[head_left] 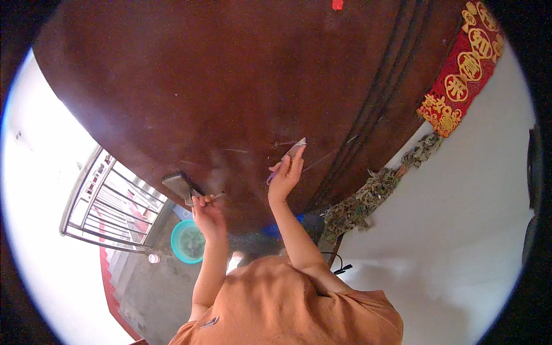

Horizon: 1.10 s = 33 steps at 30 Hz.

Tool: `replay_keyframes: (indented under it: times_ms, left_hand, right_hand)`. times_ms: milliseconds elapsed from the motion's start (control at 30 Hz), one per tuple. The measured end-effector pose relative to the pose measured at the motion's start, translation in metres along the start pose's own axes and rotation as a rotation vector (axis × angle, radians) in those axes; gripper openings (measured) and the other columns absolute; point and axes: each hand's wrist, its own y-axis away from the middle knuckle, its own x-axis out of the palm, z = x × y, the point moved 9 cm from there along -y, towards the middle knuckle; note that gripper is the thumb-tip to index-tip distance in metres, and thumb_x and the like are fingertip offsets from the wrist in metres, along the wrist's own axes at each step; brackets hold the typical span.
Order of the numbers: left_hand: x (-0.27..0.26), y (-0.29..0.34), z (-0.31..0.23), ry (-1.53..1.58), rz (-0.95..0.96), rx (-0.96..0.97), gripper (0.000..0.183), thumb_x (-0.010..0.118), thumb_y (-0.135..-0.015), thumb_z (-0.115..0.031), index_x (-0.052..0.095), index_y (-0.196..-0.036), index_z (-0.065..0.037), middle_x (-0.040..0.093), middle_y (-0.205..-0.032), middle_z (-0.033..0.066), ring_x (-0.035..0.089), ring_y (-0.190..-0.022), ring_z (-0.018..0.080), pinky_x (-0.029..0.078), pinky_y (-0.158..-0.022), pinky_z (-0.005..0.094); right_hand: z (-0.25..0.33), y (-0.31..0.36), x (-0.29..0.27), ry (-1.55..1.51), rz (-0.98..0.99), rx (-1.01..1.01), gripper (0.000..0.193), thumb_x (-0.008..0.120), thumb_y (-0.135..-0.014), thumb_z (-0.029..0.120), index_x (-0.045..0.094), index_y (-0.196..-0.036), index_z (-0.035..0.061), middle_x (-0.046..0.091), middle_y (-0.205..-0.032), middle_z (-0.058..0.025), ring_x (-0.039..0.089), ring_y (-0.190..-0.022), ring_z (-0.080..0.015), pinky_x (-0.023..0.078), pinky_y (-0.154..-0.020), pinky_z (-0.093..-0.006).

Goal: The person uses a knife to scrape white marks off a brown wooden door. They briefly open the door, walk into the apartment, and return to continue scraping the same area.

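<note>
In front of me stretches a broad dark-brown panel (pixel 218 86) with pale scratch marks. My left hand (pixel 208 217), low on the left, grips the handle of a wide, flat-headed squeegee (pixel 178 185). Its grey head lies close to the panel; whether it touches I cannot tell. Further right and higher, my right hand (pixel 286 181) is closed round a flat greyish piece (pixel 294 149) with a pale tip and a purple end near the palm. Its tip is against or very near the panel, beside a whitish scrape. The exact kind of this piece is unclear.
Below my left hand, a turquoise basin (pixel 188 241) with cloudy water stands on the grey floor. A metal railing (pixel 115 201) is at the left. Right of the panel are a grey rag mop (pixel 365 198), a red-and-gold hanging (pixel 463 75) and a white wall (pixel 443 230).
</note>
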Motion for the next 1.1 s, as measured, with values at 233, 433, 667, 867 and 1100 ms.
replay_keyframes:
  times_ms: [233, 433, 667, 867, 1100]
  left_hand:
    - [-0.007, -0.008, -0.004, -0.042, 0.013, -0.001, 0.027, 0.053, -0.101, -0.028, 0.051, -0.08, -0.012, 0.054, -0.077, 0.0009, 0.054, -0.081, 0.0169, 0.042, -0.073, 0.0309]
    - [0.008, 0.002, 0.0, -0.002, 0.002, 0.012, 0.02, 0.055, -0.1, -0.022, 0.047, -0.086, -0.011, 0.048, -0.076, -0.0013, 0.05, -0.079, 0.0158, 0.043, -0.077, 0.0305]
    - [-0.004, -0.004, -0.008, -0.055, 0.012, 0.004, 0.02, 0.054, -0.101, -0.022, 0.047, -0.087, -0.01, 0.048, -0.077, -0.0008, 0.05, -0.08, 0.0164, 0.044, -0.079, 0.032]
    - [-0.004, -0.003, -0.006, -0.021, -0.022, 0.03, 0.017, 0.054, -0.101, -0.022, 0.049, -0.089, -0.011, 0.049, -0.079, 0.0002, 0.051, -0.082, 0.0173, 0.045, -0.081, 0.0349]
    - [0.014, 0.022, -0.008, -0.165, 0.003, 0.044, 0.032, 0.051, -0.102, -0.029, 0.052, -0.12, -0.003, 0.064, -0.108, 0.0106, 0.059, -0.107, 0.0242, 0.047, -0.094, 0.0392]
  right_hand:
    - [-0.011, 0.007, 0.009, -0.045, 0.057, 0.028, 0.054, 0.043, -0.1, 0.005, 0.03, -0.152, 0.0128, 0.044, -0.101, -0.0044, 0.051, -0.065, -0.0115, 0.055, -0.057, -0.0282]
    - [-0.006, -0.01, -0.005, -0.115, -0.102, 0.041, 0.05, 0.046, -0.101, 0.006, 0.036, -0.15, 0.0097, 0.045, -0.102, -0.0074, 0.05, -0.06, -0.0111, 0.051, -0.052, -0.0258]
    - [-0.001, 0.006, 0.014, -0.021, 0.034, -0.015, 0.05, 0.045, -0.1, 0.003, 0.037, -0.149, 0.0081, 0.045, -0.096, -0.0065, 0.051, -0.063, -0.0116, 0.053, -0.056, -0.0265]
    - [0.014, 0.036, 0.039, 0.051, 0.352, -0.112, 0.05, 0.047, -0.099, 0.001, 0.039, -0.148, 0.0074, 0.046, -0.088, -0.0043, 0.051, -0.062, -0.0114, 0.048, -0.059, -0.0267]
    - [0.024, 0.04, 0.011, -0.312, 0.585, 0.366, 0.031, 0.056, -0.097, 0.005, 0.05, -0.127, 0.0016, 0.063, -0.094, -0.0069, 0.069, -0.085, -0.0208, 0.054, -0.08, -0.0312]
